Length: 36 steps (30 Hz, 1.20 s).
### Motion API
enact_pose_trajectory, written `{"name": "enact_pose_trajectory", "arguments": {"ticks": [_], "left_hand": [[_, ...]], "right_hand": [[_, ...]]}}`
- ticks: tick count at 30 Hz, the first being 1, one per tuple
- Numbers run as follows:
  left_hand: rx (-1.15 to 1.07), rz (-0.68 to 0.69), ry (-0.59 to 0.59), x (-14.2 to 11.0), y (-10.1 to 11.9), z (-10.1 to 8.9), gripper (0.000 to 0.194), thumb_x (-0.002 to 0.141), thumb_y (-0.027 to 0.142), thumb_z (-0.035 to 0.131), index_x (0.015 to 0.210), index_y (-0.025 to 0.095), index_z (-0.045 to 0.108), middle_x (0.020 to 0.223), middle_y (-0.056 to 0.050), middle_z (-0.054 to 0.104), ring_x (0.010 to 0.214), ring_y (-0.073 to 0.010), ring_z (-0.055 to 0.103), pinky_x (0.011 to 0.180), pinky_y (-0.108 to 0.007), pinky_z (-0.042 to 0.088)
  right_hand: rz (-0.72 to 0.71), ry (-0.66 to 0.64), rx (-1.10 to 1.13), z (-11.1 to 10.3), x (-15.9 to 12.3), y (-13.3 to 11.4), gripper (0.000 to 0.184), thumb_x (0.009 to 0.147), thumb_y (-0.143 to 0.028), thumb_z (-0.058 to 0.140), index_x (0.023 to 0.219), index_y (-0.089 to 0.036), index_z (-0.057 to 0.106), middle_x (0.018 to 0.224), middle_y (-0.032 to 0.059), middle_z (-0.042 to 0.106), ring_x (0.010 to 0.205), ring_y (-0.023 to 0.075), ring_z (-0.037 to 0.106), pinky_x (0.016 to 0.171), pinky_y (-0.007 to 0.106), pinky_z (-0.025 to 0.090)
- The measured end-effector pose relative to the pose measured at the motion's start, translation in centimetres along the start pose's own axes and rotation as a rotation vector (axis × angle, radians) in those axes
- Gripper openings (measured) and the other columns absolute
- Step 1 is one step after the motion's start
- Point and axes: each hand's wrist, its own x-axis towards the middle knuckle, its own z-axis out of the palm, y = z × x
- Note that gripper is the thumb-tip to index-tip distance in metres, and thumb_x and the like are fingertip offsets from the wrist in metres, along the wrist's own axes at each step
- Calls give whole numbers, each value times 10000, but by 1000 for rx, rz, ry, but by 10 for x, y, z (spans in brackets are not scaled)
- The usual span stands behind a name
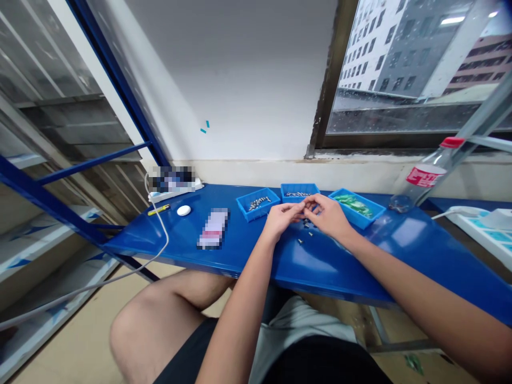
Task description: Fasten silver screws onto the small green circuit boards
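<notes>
My left hand (280, 217) and my right hand (325, 212) meet over the blue table, their fingertips pinched together. Whatever is between the fingers is too small and too covered to make out. Just below the hands lie several small loose metal pieces that look like screws (301, 241). Behind the hands is a blue tray (300, 186) of small metal parts. To its left, another blue tray (246, 211) holds more small metal parts. On the right, close to my right hand, a third blue tray (363, 220) contains green plastic packets (354, 204).
The blue table (240, 250) runs along a wall and window. On it are a blurred-out phone-shaped item (214, 228), a white round case (183, 210), a yellow cutter (159, 209), a power strip (176, 190) with a cable, and a red-capped bottle (422, 178).
</notes>
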Motion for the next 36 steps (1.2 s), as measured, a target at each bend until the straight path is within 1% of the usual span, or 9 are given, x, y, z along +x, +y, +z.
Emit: {"name": "enact_pose_trajectory", "arguments": {"ticks": [7, 13, 18, 21, 24, 28, 31, 33, 36], "left_hand": [[53, 63, 68, 6, -8, -8, 436, 710, 323, 902, 1083, 120, 802, 987, -133, 812, 861, -231, 764, 870, -366, 601], [133, 167, 73, 11, -14, -10, 296, 696, 252, 890, 938, 118, 786, 941, -138, 809, 871, -236, 772, 891, -376, 609], [84, 202, 90, 12, -13, -9, 288, 678, 166, 880, 933, 112, 757, 965, -136, 800, 887, -218, 767, 936, -399, 606], [43, 218, 72, 11, -11, -8, 305, 700, 173, 876, 973, 114, 751, 1009, -139, 795, 941, -218, 763, 985, -414, 589], [38, 186, 77, 9, -9, -6, 372, 706, 200, 888, 1038, 116, 742, 1057, -146, 789, 947, -223, 762, 960, -407, 597], [87, 133, 91, 5, -7, -3, 357, 806, 370, 829, 1039, 109, 758, 968, -135, 796, 862, -215, 760, 855, -358, 614], [232, 107, 65, 2, -6, -3, 414, 833, 483, 789, 1036, 122, 790, 902, -120, 802, 790, -209, 753, 792, -326, 610], [290, 112, 41, 1, -6, -4, 406, 834, 466, 790, 1067, 133, 799, 914, -120, 808, 790, -216, 758, 787, -327, 611], [283, 129, 65, 1, -6, -7, 306, 828, 320, 790, 1073, 137, 798, 963, -124, 813, 852, -233, 772, 829, -345, 617]], "right_hand": [[-21, -69, 49, -3, 1, -3, 155, 874, -244, 629, 987, -227, 733, 1010, 65, 750, 868, 224, 717, 730, 349, 602], [110, -49, 125, -2, -1, -7, 157, 884, -317, 677, 998, -224, 731, 950, 53, 773, 801, 215, 737, 722, 348, 618], [168, -52, 208, 2, -2, -1, 203, 855, -338, 716, 1009, -206, 709, 919, 63, 756, 816, 214, 729, 717, 339, 628], [177, -70, 255, 4, -2, 1, 214, 840, -301, 705, 1026, -196, 695, 914, 64, 737, 817, 206, 714, 711, 334, 625], [132, -80, 195, 3, -1, 0, 222, 832, -253, 668, 1044, -201, 706, 902, 55, 716, 780, 195, 689, 688, 330, 608], [61, -34, 47, 1, 1, -1, 188, 819, -210, 636, 978, -211, 736, 889, 51, 699, 746, 195, 664, 690, 345, 587], [70, -27, 75, 0, 1, 2, 184, 826, -215, 642, 988, -214, 730, 906, 51, 716, 767, 203, 687, 674, 338, 592], [63, -60, 103, -1, 1, 2, 186, 840, -224, 643, 1005, -215, 729, 934, 55, 731, 794, 208, 706, 693, 341, 605], [46, -100, 92, -2, 1, -1, 165, 873, -245, 639, 999, -219, 742, 1009, 63, 756, 834, 213, 728, 776, 368, 620]]}}
